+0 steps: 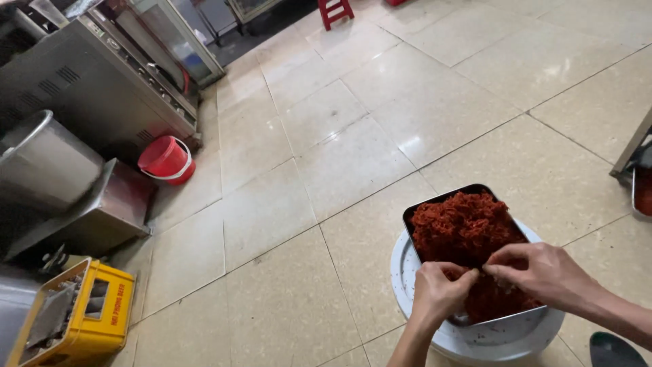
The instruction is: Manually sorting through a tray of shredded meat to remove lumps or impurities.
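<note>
the left hand and the right hand meet over the near end of a rectangular metal tray heaped with shredded red-brown dried meat. both hands are closed into pinches, fingertips pressed together and nearly touching each other, each gripping a small tuft of the shreds at the surface of the heap. the left hand's knuckles face the camera with its wrist coming up from the bottom edge; the right forearm enters from the lower right.

the tray rests tilted on top of a round pale grey-white tub, which stands on the beige tiled floor. the tub's rim shows on the left of the tray and below it.

well apart on the left, a red bucket with a white rim stands against a stainless steel cabinet. a large steel pot sits above a slanted metal chute. a yellow plastic crate lies in the lower left corner. a red stool shows at the top edge.
</note>
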